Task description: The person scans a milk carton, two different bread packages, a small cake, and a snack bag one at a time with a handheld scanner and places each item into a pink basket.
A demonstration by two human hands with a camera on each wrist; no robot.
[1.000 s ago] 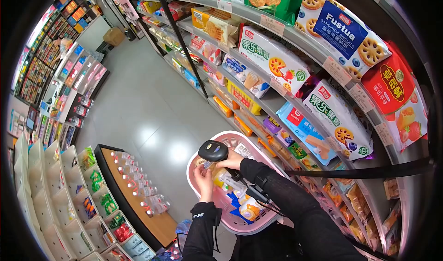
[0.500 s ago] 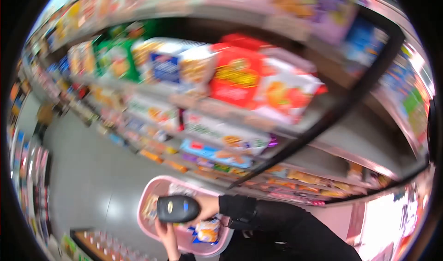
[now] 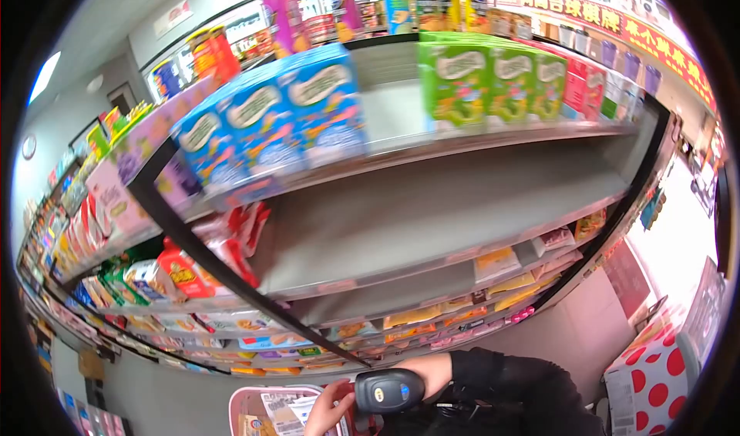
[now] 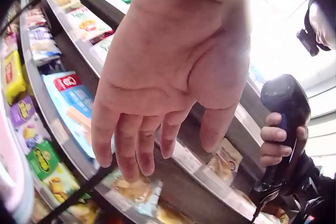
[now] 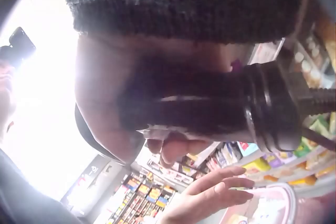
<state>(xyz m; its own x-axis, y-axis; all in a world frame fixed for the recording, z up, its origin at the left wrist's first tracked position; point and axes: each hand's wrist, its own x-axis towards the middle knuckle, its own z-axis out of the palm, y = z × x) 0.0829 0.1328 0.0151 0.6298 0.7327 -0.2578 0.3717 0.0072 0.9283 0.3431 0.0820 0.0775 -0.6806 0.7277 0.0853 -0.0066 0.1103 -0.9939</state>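
My right hand (image 3: 435, 373) grips a black handheld barcode scanner (image 3: 389, 391) by its handle. The left wrist view shows that hand's fingers (image 4: 275, 136) wrapped round the handle, with a cord at its lower end. My left hand (image 4: 168, 71) hangs empty, palm showing and fingers loosely extended. In the head view it overlaps the scanner's left side, above the pink basket (image 3: 233, 413). White and brown packages (image 3: 284, 413) lie in the basket, whose lower part is cut off by the frame.
A shelf unit with a black post (image 3: 208, 255) stands ahead. Blue boxes (image 3: 258, 120) and green boxes (image 3: 493, 82) line its top tier, with biscuit packs (image 3: 185, 270) at the left below. A white carton with red dots (image 3: 647, 374) stands at the right, near a bright opening.
The head view has swung right and up from the aisle to the shelf end. My right hand keeps hold of the scanner; the basket now sits lower in view, with my left hand still beside the scanner.
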